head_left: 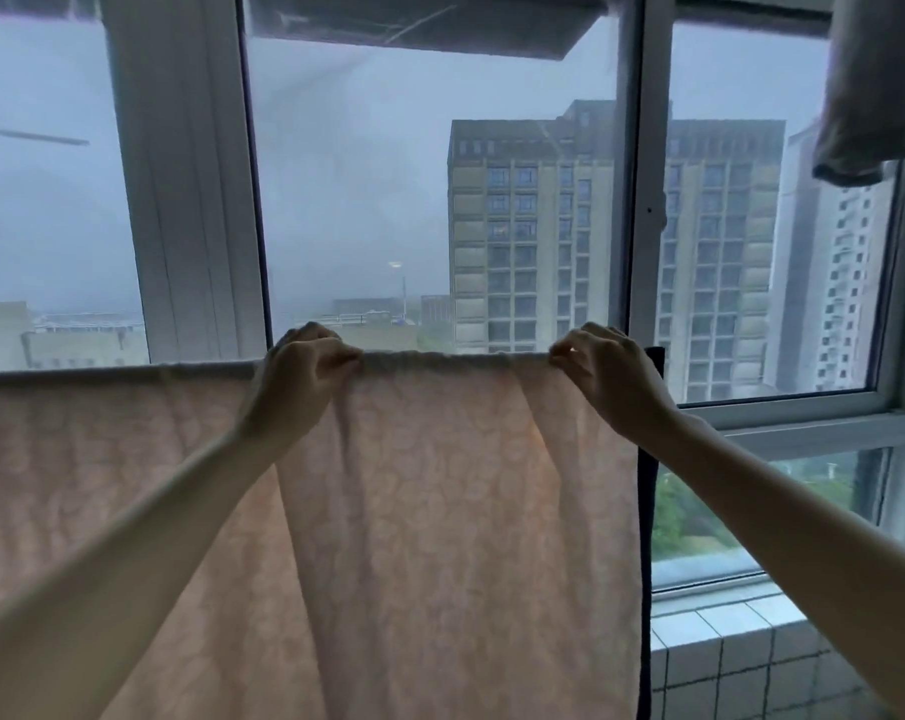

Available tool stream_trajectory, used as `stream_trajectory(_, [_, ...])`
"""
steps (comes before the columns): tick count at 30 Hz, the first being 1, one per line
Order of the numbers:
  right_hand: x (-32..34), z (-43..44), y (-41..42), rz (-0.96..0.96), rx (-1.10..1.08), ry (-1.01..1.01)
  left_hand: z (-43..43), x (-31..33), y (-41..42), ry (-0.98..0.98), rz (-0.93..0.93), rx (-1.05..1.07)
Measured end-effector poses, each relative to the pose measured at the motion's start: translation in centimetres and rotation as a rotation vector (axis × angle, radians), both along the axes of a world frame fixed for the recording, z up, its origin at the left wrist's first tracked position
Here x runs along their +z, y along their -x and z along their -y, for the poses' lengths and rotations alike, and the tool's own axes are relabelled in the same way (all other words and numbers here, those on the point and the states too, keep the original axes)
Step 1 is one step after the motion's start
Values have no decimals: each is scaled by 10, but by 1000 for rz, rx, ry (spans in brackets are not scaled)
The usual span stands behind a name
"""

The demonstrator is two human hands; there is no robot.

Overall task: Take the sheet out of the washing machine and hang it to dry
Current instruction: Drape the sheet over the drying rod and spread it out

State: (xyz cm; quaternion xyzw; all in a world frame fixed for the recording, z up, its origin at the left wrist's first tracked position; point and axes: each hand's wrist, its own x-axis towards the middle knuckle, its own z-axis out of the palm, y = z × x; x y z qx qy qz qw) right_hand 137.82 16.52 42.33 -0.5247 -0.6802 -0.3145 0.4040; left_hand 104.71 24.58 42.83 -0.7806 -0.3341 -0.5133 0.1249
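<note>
Against the big window (642, 200) the pink sheet (440, 511) hangs draped over a rail I can't make out, its folded top edge running level from left to right. Both hands are up at that edge. The left hand (305, 358) and the right hand (609, 368) each pinch the fold, fingers curled tight on the cloth. The right one sits almost at the sheet's right border, so I'd guess any smoothing goes sideways along the fold.
</note>
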Motion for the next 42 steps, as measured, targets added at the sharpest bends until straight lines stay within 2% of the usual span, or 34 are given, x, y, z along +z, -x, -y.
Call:
stream_trajectory(4, [5, -12, 3, -4, 17, 2, -8, 4, 5, 17, 57, -66])
stream_trajectory(7, [18, -26, 7, -30, -21, 15, -11, 8, 4, 13, 63, 10])
stream_trajectory(9, [34, -34, 8, -118, -55, 0, -15, 12, 6, -9, 159, 87])
stream_trajectory(11, [44, -40, 9, -136, -71, 80, -17, 13, 15, -35, 279, 146])
stream_trajectory(12, [46, -41, 11, -108, -56, 159, -16, 10, 20, -19, 282, 152])
stream_trajectory(14, [42, -40, 19, -72, 3, 260, -13, 2, 27, 42, 209, 110])
stream_trajectory(19, [31, -33, 62, -51, 191, 258, 3, -2, 36, 10, 112, 68])
stream_trajectory(23, [23, -36, 95, 73, 189, 254, 9, -2, 49, -18, 62, 78])
stream_trajectory(27, [23, -38, 120, 65, 250, 260, 8, 3, 76, 22, 83, 114])
stream_trajectory(32, [27, -41, 162, 43, 262, 177, 2, 4, 124, 74, 12, 182])
stream_trajectory(42, [20, -59, 273, 109, 259, 156, -27, 6, 238, 79, -103, 248])
